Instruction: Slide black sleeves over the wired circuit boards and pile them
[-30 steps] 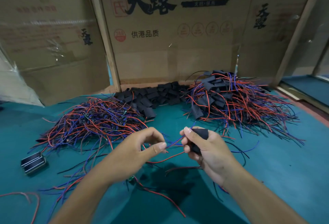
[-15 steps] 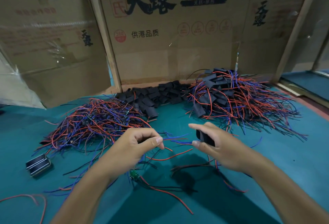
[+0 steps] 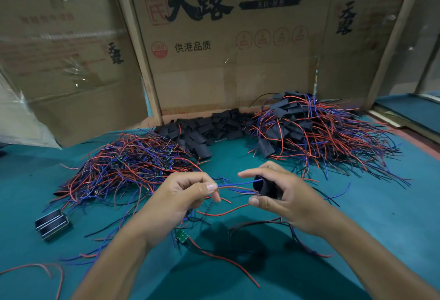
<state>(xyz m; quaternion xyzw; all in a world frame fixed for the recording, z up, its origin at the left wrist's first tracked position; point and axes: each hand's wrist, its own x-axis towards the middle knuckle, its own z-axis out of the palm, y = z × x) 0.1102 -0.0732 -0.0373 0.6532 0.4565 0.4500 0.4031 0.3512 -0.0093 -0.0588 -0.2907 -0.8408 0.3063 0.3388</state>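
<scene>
A black sleeve [image 3: 265,186] is gripped in the right hand [image 3: 285,195], its open mouth turned toward the left hand [image 3: 183,195], with the forefinger stretched above it and the thumb below. The ends of red and blue wires [image 3: 238,186] are pinched between the thumb and forefinger of the left hand and are held just at the mouth of the sleeve. Further wires trail down from the left hand to a small green circuit board [image 3: 182,236] lying on the green table [image 3: 369,216] below that hand's wrist.

Beyond the left hand, a heap of unsleeved wired boards [image 3: 133,164] is seen. Beyond the right hand, a pile of sleeved boards [image 3: 316,130] is stacked, its red and blue wires splayed outward. Between the 2 heaps, farther from both hands, loose black sleeves [image 3: 209,128] are scattered against the foot of a printed cardboard wall [image 3: 226,61]. Well out to the left of the left hand, a small dark block [image 3: 51,223] rests on the table.
</scene>
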